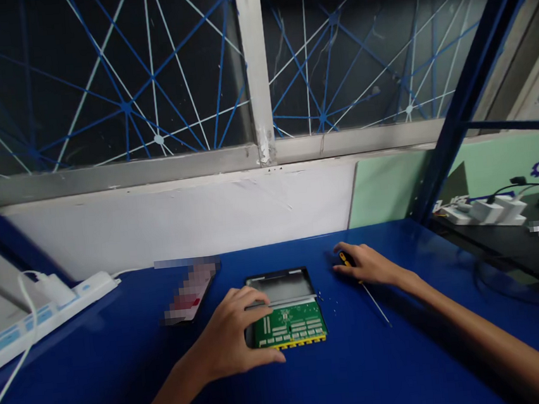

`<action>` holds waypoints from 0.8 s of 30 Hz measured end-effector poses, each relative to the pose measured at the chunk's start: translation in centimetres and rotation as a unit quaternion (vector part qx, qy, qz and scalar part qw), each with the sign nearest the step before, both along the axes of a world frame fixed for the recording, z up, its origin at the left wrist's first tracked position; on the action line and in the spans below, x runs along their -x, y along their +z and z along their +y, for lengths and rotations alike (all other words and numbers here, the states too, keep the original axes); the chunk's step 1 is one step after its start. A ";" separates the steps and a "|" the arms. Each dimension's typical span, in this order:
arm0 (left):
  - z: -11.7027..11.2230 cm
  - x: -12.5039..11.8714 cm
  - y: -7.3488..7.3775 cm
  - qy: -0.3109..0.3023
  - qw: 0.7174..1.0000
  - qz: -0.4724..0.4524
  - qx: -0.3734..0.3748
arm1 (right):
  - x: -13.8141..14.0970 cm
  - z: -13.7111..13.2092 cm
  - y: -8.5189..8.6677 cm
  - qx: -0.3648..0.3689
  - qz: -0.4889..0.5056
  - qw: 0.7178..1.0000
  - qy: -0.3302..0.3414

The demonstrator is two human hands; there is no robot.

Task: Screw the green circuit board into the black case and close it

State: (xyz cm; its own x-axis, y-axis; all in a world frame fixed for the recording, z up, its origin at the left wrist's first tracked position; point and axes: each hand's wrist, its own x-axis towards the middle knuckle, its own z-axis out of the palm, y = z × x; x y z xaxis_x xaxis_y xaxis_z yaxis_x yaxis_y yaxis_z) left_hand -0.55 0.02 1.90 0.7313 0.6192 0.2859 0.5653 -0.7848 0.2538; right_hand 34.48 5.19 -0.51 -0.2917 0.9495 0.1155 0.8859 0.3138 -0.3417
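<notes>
A green circuit board (290, 322) with a yellow strip along its near edge lies in a flat dark case (280, 287) on the blue table. My left hand (237, 332) curls around the left side of the board, thumb by the yellow edge and fingers over the top. To the right of the case, my right hand (365, 262) is closed on a screwdriver with a black and yellow handle (346, 259). Its thin metal shaft (377, 304) points down and to the right. Several tiny pieces, perhaps screws (334, 304), lie between the case and my right hand.
A phone (195, 292), partly blurred, lies left of the case. A white power strip (37, 319) with a plug and cable runs along the left side. Another power strip (490, 211) stands on a dark surface at the right. Blue frame posts (445, 147) rise behind the table (362, 377).
</notes>
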 end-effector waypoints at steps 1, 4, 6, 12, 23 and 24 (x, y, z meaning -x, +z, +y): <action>-0.1 0.2 -0.3 -0.001 1.000 -0.002 -0.002 | 0.1 0.0 -0.3 -0.004 -0.016 1.000 -0.006; -0.1 0.5 -1.1 0.004 1.000 -0.016 -0.012 | 0.4 -0.3 -0.9 -0.016 -0.053 0.998 -0.020; -0.1 0.5 -1.4 0.008 1.000 -0.020 -0.013 | 0.6 -0.5 -1.1 -0.023 -0.068 0.997 -0.024; -0.1 0.1 -1.6 0.024 0.999 -0.034 -0.010 | 0.8 -1.2 -0.4 -0.067 -0.102 0.991 -0.046; -0.8 -0.5 -1.5 0.058 0.994 -0.087 0.033 | 5.0 -4.9 1.5 -0.187 0.043 0.975 0.110; -0.9 -0.5 -1.4 0.061 0.993 -0.096 0.038 | 5.8 -5.6 1.4 -0.186 0.028 0.972 0.138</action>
